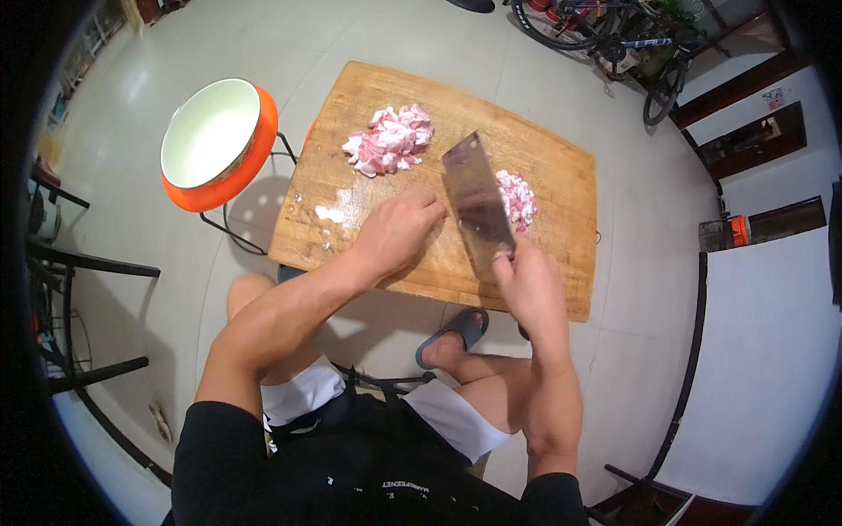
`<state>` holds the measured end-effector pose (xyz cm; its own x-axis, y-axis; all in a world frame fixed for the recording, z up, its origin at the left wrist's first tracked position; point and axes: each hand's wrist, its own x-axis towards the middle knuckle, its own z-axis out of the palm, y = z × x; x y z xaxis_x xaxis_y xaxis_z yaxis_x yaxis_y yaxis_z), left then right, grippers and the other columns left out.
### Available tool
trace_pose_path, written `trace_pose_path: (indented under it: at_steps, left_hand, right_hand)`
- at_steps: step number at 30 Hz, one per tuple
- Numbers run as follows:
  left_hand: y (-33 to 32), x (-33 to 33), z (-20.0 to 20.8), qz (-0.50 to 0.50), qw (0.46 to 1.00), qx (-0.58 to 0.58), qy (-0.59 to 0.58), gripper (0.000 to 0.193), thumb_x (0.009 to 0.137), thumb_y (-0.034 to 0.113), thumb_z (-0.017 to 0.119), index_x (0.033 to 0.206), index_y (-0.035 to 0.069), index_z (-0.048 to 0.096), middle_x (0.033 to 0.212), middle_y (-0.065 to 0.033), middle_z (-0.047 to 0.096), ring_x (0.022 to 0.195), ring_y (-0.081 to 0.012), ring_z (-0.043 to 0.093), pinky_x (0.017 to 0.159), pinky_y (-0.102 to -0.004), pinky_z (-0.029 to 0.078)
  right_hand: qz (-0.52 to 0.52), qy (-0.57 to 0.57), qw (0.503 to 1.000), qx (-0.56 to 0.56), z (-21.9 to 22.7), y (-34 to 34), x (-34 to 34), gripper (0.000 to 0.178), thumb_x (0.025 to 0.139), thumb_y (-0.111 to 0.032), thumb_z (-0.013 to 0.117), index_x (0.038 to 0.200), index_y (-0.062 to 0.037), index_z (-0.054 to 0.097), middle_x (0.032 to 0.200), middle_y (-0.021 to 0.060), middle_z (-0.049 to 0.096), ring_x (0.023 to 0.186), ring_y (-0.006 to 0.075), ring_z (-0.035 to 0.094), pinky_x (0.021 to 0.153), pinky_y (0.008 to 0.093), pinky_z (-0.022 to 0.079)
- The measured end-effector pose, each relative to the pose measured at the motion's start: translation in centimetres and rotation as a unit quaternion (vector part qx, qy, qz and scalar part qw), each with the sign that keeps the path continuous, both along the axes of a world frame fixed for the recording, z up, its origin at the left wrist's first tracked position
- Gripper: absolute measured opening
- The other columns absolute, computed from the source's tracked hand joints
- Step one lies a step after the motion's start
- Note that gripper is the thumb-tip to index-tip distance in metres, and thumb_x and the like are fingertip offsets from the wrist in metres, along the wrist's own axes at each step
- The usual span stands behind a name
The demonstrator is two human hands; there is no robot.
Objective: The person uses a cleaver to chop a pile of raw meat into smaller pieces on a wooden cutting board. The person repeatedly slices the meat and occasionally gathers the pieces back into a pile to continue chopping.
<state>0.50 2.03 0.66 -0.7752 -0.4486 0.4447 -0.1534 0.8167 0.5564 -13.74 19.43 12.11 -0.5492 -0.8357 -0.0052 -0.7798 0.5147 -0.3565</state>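
My right hand [532, 282] is wrapped round the handle of a broad cleaver [478, 193]. Its blade slants up and to the left above a wooden cutting board [553, 280]. Just left of the blade, my left hand [402, 230] rests low over the board with its fingers curled together; whatever they press on, if anything, is hidden. Beyond my left hand lies a heap of sliced pink-and-white raw meat [390, 140]. A smaller pile of chopped meat [516, 200] sits right of the cleaver, partly covered by the blade. White scraps [330, 214] dot the board's left side.
Left of the board, a cream enamel basin [210, 131] stands on an orange stool [215, 190] with dark metal legs. A black-framed chair [96, 263] is at the far left. Bicycles [614, 44] stand at the back right. My slippered foot [452, 337] is below the board's near edge.
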Motion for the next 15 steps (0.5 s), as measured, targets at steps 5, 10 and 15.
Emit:
trace_pose_path:
  at_steps: [5,10,15]
  left_hand:
    - [-0.5,0.0,-0.4,-0.013,1.000,-0.020,0.020,0.011,0.096,0.012,0.071,0.100,0.003,0.073,0.095,-0.0150,0.067,0.095,-0.0382,0.068,0.082,-0.0487,0.057]
    - [-0.3,0.1,-0.1,-0.026,0.999,-0.021,0.019,0.010,0.093,0.011,0.072,0.097,0.003,0.072,0.094,-0.0147,0.067,0.094,-0.0380,0.069,0.081,-0.0489,0.058]
    - [-0.5,-0.5,-0.1,-0.036,0.999,-0.010,0.013,0.007,0.090,0.008,0.069,0.091,0.001,0.069,0.094,-0.0155,0.070,0.095,-0.0375,0.070,0.084,-0.0499,0.058]
  right_hand:
    - [0.037,0.019,0.998,0.037,0.4,-0.2,1.5,0.023,0.100,-0.018,0.063,0.097,0.0043,0.067,0.086,0.0339,0.072,0.085,0.0548,0.072,0.080,0.0640,0.056]
    - [0.040,0.016,0.996,0.075,0.6,-0.2,1.9,0.024,0.100,-0.018,0.063,0.099,0.0054,0.066,0.087,0.0346,0.073,0.087,0.0554,0.072,0.081,0.0641,0.057]
    - [0.056,0.007,0.996,0.066,-1.0,-2.5,1.5,0.024,0.101,-0.018,0.062,0.100,0.0055,0.067,0.090,0.0369,0.072,0.094,0.0556,0.072,0.086,0.0638,0.057]
